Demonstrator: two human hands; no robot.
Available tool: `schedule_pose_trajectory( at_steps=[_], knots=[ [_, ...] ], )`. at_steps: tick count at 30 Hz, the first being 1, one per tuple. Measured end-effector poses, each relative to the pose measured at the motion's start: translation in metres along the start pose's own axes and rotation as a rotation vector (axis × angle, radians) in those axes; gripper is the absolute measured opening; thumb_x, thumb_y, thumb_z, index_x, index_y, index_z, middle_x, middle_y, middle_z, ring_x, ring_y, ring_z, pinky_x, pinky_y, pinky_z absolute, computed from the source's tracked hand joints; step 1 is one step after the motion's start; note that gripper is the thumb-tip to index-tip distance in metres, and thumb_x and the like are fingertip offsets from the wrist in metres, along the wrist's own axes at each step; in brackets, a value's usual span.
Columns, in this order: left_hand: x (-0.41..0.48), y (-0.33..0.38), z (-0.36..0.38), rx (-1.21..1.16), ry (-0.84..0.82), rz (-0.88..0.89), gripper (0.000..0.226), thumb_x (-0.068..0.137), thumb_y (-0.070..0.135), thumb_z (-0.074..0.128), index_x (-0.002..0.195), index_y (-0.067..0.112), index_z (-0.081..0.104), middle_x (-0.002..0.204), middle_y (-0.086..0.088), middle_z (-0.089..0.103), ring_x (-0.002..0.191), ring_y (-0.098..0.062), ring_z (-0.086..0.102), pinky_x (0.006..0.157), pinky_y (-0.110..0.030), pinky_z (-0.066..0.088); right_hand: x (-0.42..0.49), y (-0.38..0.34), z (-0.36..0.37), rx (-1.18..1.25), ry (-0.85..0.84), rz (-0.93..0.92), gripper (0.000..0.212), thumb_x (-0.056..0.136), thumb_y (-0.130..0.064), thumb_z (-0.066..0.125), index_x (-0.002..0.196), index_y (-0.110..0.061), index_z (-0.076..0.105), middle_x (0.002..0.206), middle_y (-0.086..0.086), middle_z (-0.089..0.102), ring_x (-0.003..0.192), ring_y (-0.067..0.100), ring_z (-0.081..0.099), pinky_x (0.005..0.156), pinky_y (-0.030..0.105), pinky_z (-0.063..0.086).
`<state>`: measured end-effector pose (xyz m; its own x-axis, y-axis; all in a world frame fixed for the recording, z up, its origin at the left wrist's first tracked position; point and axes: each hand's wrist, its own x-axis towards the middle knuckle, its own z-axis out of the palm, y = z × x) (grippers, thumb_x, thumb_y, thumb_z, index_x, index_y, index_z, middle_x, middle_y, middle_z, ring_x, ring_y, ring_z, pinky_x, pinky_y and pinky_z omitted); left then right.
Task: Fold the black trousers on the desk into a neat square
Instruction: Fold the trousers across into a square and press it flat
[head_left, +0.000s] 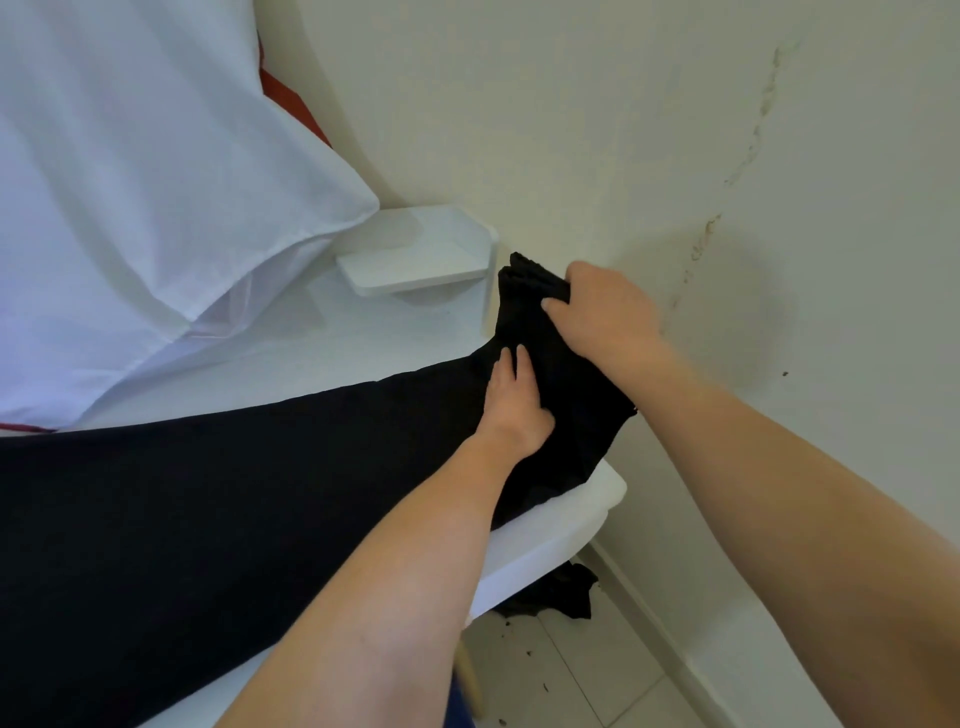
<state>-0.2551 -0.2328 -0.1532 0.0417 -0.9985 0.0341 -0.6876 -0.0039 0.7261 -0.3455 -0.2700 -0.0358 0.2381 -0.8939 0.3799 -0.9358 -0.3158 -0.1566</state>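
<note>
2 hands work the black trousers lying along the desk: my left hand presses flat to anchor them, my right hand clutches the raised end, ready for folding over.

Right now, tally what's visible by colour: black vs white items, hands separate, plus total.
Black: 2 - black trousers on the desk, dark cloth on the floor under it
White: 3 - desk, small shelf, sheet
Hands: 2 - left hand pressing flat on the trousers, right hand gripping their end
Total: 7
</note>
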Motion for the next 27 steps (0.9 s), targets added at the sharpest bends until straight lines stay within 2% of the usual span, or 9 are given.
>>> schedule_pose_trajectory(
  at_steps=[3, 5, 10, 12, 14, 17, 19, 23, 27],
  knots=[
    [-0.004, -0.002, -0.004, 0.321, 0.071, 0.001, 0.07, 0.087, 0.019, 0.059, 0.146, 0.008, 0.024, 0.151, -0.02, 0.025, 0.139, -0.037, 0.025, 0.113, -0.043, 0.027, -0.003, -0.014, 0.003, 0.033, -0.097, -0.008, 0.013, 0.087, -0.024, 0.051, 0.092, -0.012, 0.048, 0.077, 0.002, 0.049, 0.072, 0.027, 0.049, 0.051, 0.032, 0.026],
    [-0.008, -0.003, -0.011, 0.495, 0.204, -0.008, 0.051, 0.082, 0.027, 0.065, 0.125, 0.012, 0.045, 0.13, -0.014, 0.044, 0.121, -0.034, 0.042, 0.096, -0.042, 0.037, -0.002, -0.025, 0.001, 0.065, -0.195, -0.018, 0.011, 0.084, -0.021, 0.051, 0.09, -0.013, 0.045, 0.074, 0.001, 0.048, 0.071, 0.026, 0.049, 0.051, 0.032, 0.027],
    [-0.016, -0.015, -0.03, 0.332, 0.057, -0.085, 0.036, 0.086, 0.039, 0.06, 0.112, 0.016, 0.057, 0.111, -0.007, 0.06, 0.107, -0.026, 0.057, 0.082, -0.035, 0.047, -0.002, -0.05, -0.013, 0.17, -0.424, -0.089, 0.015, 0.083, -0.023, 0.057, 0.082, -0.016, 0.043, 0.074, 0.0, 0.049, 0.066, 0.019, 0.049, 0.053, 0.031, 0.031],
    [-0.022, -0.017, -0.042, 0.144, 0.043, -0.133, 0.029, 0.093, 0.035, 0.049, 0.111, 0.014, 0.06, 0.109, -0.006, 0.066, 0.105, -0.026, 0.061, 0.085, -0.035, 0.048, -0.007, -0.059, -0.015, 0.236, -0.45, -0.12, 0.014, 0.081, -0.021, 0.058, 0.082, -0.019, 0.044, 0.077, -0.001, 0.052, 0.067, 0.015, 0.05, 0.053, 0.029, 0.033],
    [-0.028, -0.018, -0.057, -0.355, 0.007, -0.294, 0.037, 0.098, 0.034, 0.041, 0.122, 0.011, 0.057, 0.112, -0.013, 0.066, 0.102, -0.03, 0.063, 0.094, -0.042, 0.05, -0.014, -0.067, -0.014, 0.267, -0.475, -0.146, 0.021, 0.08, -0.021, 0.059, 0.098, -0.016, 0.051, 0.088, 0.002, 0.057, 0.079, 0.02, 0.056, 0.062, 0.031, 0.041],
    [-0.041, -0.028, -0.077, -1.064, -0.168, -0.43, 0.055, 0.094, 0.06, 0.034, 0.122, 0.019, 0.056, 0.116, -0.019, 0.063, 0.107, -0.034, 0.062, 0.102, -0.045, 0.045, -0.024, -0.083, -0.008, 0.263, -0.503, -0.172, 0.036, 0.081, -0.025, 0.059, 0.114, -0.012, 0.053, 0.1, 0.005, 0.061, 0.092, 0.024, 0.058, 0.078, 0.035, 0.048],
    [-0.049, -0.04, -0.086, -1.347, -0.239, -0.396, 0.07, 0.085, 0.076, 0.032, 0.126, 0.024, 0.054, 0.122, -0.023, 0.061, 0.11, -0.044, 0.061, 0.103, -0.057, 0.04, -0.031, -0.093, -0.005, 0.286, -0.532, -0.187, 0.031, 0.08, -0.026, 0.06, 0.108, -0.013, 0.056, 0.096, 0.005, 0.061, 0.089, 0.024, 0.06, 0.075, 0.035, 0.049],
    [-0.06, -0.064, -0.1, -1.639, -0.143, -0.386, 0.094, 0.072, 0.089, 0.025, 0.142, 0.028, 0.044, 0.138, -0.023, 0.049, 0.106, -0.054, 0.059, 0.092, -0.075, 0.035, -0.046, -0.111, 0.002, 0.309, -0.551, -0.221, 0.03, 0.078, -0.026, 0.06, 0.104, -0.013, 0.057, 0.096, 0.004, 0.061, 0.088, 0.023, 0.059, 0.071, 0.034, 0.048],
    [-0.068, -0.085, -0.114, -1.724, -0.085, -0.382, 0.105, 0.061, 0.095, 0.03, 0.123, 0.017, 0.062, 0.12, -0.02, 0.066, 0.099, -0.049, 0.065, 0.077, -0.07, 0.047, -0.068, -0.123, 0.018, 0.289, -0.56, -0.256, 0.04, 0.076, -0.024, 0.062, 0.114, -0.011, 0.058, 0.108, 0.006, 0.063, 0.101, 0.027, 0.059, 0.084, 0.039, 0.051]
  ],
)
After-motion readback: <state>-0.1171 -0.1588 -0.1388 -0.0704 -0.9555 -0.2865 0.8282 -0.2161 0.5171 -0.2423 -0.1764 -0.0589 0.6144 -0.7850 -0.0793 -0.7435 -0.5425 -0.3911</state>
